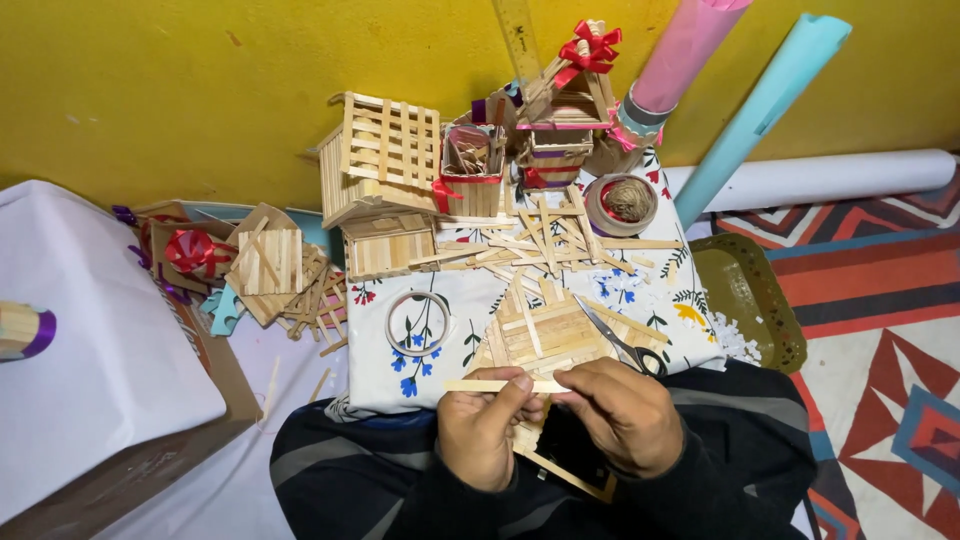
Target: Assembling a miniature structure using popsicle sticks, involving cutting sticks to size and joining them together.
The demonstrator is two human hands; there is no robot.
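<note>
**Two hands on one wooden stick**

The person sat low against the yellow wall, and both hands met over the lap. The left hand had its fingers curled shut around a flat wooden stick, which lay level and poked out to the left past the thumb. The right hand pinched the same stick at its other end, fingertips closed on it, just beside the left. Under the hands a partly built panel of sticks lay tilted, its near corner running down between the wrists. A pair of scissors rested right next to the panel, on the flowered cloth. A roll of clear tape lay flat on that cloth to the left. Farther back stood a slatted stick house, a smaller one topped with a red bow, and a spool of twine beside a loose heap of sticks. Pink and blue paper rolls leaned on the wall.
</note>
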